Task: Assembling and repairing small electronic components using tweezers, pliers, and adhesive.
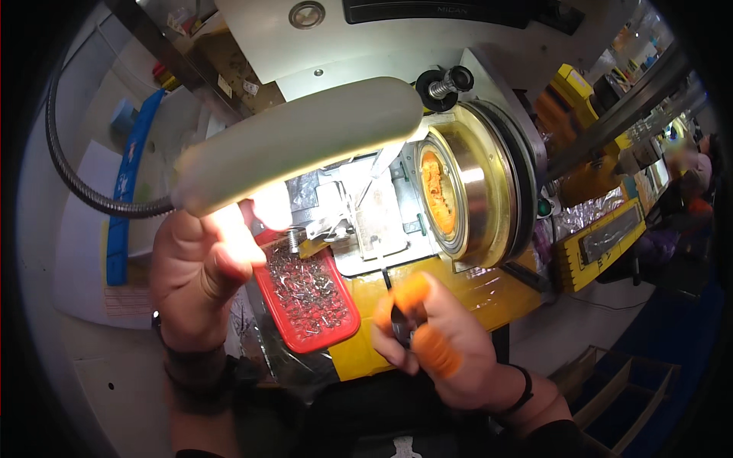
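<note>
Slender dark tool (388, 280) is gripped in the right hand (450, 343), just below the centre of the frame, with its thin tip pointed up at the lower edge of the bright metal fixture (374, 225); whether contact is made there cannot be told. The right fingers are curled closed around the handle, and orange coverings are worn on two of the digits. At centre left, the left hand (202, 263) is held up beneath the lamp (305, 145), its thumb and fingers bent toward one another; because the fingertips are washed out by glare, it cannot be told whether anything is pinched.

The step in hand is judged to be fine work at the fixture, done with the tool's tip. A small, steady movement of that tip seems to be called for, with the left fingers kept out of its path.

Room is tightest above, where the lamp overhangs the left hand and the fixture's upper part. The left side of the fixture is crowded by the red tray (317, 346) of small metal pieces (309, 298), and its right side is bounded by the round brass-coloured housing (485, 191). Freer space is offered at lower centre right, over the yellow sheet (489, 298).
</note>
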The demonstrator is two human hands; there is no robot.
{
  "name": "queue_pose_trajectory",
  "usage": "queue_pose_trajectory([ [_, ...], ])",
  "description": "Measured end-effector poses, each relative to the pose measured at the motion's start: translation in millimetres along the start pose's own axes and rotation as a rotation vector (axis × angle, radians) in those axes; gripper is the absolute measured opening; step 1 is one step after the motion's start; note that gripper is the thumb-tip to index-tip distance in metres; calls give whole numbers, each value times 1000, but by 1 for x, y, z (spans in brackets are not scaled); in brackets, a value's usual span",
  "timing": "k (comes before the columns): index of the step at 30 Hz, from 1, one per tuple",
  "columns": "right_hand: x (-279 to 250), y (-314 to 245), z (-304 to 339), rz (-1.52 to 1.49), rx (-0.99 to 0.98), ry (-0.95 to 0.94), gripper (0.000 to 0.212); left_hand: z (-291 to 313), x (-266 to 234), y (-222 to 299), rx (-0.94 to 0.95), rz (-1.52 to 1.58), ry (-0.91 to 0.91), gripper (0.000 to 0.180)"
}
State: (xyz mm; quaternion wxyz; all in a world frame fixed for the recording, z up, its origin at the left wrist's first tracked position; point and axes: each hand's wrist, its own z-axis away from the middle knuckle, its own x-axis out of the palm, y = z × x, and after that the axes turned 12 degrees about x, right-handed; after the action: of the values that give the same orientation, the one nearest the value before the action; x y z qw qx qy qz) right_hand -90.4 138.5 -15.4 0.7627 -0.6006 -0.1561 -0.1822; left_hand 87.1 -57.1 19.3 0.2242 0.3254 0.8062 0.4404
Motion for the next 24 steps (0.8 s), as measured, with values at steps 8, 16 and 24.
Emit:
queue_pose_trajectory([
  [8, -4, 1, -44, -803, 311, -358, 45, -8, 16, -28, 134, 325, 164, 16],
  [16, -4, 6, -59, -779, 193, -405, 42, -16, 23, -23, 158, 357, 86, 28],
  [24, 9, 2, -63, -836, 194, -295, 41, -19, 33, -10, 189, 274, 16, 34],
])
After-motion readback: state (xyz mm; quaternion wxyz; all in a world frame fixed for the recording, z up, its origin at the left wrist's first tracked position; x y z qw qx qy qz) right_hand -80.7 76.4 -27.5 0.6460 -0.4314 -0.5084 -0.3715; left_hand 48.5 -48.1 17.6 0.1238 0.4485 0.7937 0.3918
